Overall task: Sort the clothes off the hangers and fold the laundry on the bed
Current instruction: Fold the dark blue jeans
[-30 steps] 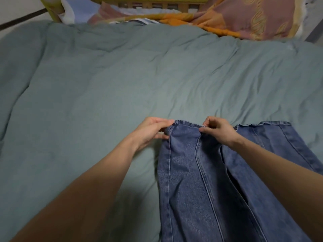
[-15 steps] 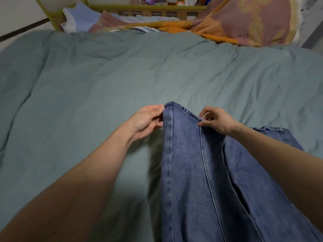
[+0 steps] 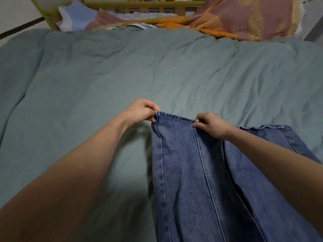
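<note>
You're mid-fold on the jeans [image 3: 201, 180]: one leg's hem [image 3: 175, 117] is up off the bed [image 3: 87, 95], the other leg [image 3: 272, 137] lies flat on the duvet to the right, its hem just beyond your right wrist. To do this well, keep the hem taut between both pinches so the seam running down from the right corner stays straight, then lay this leg over the flat one, hem to hem, edges matched, before you let go. Don't let the left edge curl under; it looks already rolled a bit near the corner. Smooth from hem toward waist after it lands; the waist end is out of frame, so you can't check alignment there yet. Pose: your left hand [image 3: 139, 110] pinches the left hem corner, fingers curled over the top, thumb underneath. Your right hand [image 3: 211, 124] pinches the right corner at the seam, knuckles up. Both forearms extended forward, hands level with each other, apart by the hem's width. Pillows and a patterned blanket [image 3: 236, 23] sit at the headboard, well clear.
</note>
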`<state>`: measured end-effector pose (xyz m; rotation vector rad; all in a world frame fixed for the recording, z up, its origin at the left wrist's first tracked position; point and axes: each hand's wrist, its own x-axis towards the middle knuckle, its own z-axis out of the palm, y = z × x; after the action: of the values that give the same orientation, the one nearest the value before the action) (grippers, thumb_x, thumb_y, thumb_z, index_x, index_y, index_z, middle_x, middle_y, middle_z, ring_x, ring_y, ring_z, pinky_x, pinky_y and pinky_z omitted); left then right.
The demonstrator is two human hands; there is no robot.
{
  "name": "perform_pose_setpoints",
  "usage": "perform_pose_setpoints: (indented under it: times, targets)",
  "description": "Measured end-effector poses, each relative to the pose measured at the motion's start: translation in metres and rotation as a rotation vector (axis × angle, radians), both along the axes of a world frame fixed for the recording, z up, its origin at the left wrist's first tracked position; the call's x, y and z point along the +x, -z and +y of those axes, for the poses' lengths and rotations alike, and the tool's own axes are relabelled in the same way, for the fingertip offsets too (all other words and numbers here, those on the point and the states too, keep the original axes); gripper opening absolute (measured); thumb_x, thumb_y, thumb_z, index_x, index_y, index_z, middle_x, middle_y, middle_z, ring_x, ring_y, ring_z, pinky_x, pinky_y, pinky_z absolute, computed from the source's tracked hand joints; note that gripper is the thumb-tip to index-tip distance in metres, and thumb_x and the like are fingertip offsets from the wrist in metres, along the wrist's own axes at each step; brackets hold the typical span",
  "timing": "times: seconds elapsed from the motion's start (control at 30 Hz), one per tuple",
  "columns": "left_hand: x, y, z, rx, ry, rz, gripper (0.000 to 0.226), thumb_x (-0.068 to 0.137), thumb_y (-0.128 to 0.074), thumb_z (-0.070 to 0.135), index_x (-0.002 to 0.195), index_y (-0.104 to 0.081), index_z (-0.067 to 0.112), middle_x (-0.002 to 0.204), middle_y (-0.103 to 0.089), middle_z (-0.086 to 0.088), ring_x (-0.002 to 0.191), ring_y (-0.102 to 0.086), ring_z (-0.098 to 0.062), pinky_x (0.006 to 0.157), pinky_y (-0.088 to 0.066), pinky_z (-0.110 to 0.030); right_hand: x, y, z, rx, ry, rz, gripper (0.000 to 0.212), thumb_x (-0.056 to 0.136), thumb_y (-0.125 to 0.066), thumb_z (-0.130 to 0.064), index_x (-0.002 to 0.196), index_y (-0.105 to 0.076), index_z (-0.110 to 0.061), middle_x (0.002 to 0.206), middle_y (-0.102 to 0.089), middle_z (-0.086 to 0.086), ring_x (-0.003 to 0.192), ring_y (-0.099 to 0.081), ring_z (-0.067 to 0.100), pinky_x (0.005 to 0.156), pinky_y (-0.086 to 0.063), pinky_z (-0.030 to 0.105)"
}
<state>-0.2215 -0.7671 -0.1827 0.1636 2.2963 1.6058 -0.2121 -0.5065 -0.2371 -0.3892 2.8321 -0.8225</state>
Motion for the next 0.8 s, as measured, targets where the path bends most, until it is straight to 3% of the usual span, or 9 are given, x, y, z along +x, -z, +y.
perform_pose_setpoints:
  times: [0.1,0.2,0.4,0.6,0.7,0.8]
  targets:
    - [-0.002,-0.005,-0.006,0.016,0.117,-0.042,0.039,0.084,-0.042,-0.023,0.08,-0.068,0.006,0.072,-0.069,-0.002,0.064,-0.065,-0.003,0.063,-0.052,-0.012,-0.004,0.001,0.007,-0.072,0.04,-0.077,0.029,0.092,-0.063,-0.026,0.073,-0.048,-0.009,0.059,-0.047,0.003,0.051,-0.056,0.026,0.05,-0.048,0.034]
    - [-0.004,-0.012,-0.011,0.069,0.213,-0.106,0.034,0.084,-0.051,-0.022,0.094,-0.068,0.006,0.084,-0.074,-0.001,0.077,-0.069,-0.005,0.072,-0.054,-0.014,-0.004,0.008,0.011,-0.149,0.045,-0.116,0.031,0.091,-0.064,-0.022,0.071,-0.046,-0.008,0.062,-0.042,0.006,0.057,-0.052,0.02,0.054,-0.056,0.039]
    - [0.003,-0.025,-0.005,0.116,0.336,-0.221,0.031,0.087,-0.054,-0.014,0.105,-0.065,0.009,0.083,-0.073,0.006,0.072,-0.065,0.001,0.059,-0.051,-0.01,0.0,0.013,0.013,-0.323,0.038,-0.285,0.024,0.093,-0.06,-0.017,0.078,-0.05,-0.002,0.074,-0.04,0.01,0.073,-0.043,0.016,0.074,-0.052,0.035]
    - [0.014,-0.021,-0.004,0.23,0.456,-0.343,0.048,0.082,-0.051,-0.015,0.122,-0.057,0.011,0.106,-0.062,-0.008,0.071,-0.061,-0.003,0.049,-0.047,-0.01,0.009,0.001,0.029,-0.487,0.027,-0.468,0.02,0.088,-0.066,-0.019,0.073,-0.057,-0.011,0.071,-0.054,0.003,0.07,-0.051,0.009,0.07,-0.044,0.02]
    - [0.018,-0.022,0.0,-0.008,0.475,-0.268,0.051,0.082,-0.037,-0.027,0.113,-0.06,0.006,0.085,-0.063,-0.008,0.065,-0.063,-0.007,0.054,-0.052,-0.017,0.015,-0.004,0.03,-0.456,0.001,-0.513,0.018,0.086,-0.069,-0.023,0.077,-0.06,-0.009,0.073,-0.056,0.004,0.071,-0.053,0.009,0.068,-0.044,0.018]
    - [0.019,-0.026,0.003,-0.4,0.533,0.009,0.046,0.078,-0.041,-0.023,0.094,-0.067,0.012,0.059,-0.057,-0.001,0.053,-0.058,-0.011,0.058,-0.051,-0.022,0.019,-0.011,0.021,-0.405,-0.002,-0.55,0.023,0.089,-0.065,-0.026,0.07,-0.058,-0.014,0.066,-0.057,-0.003,0.063,-0.053,0.005,0.059,-0.044,0.012]
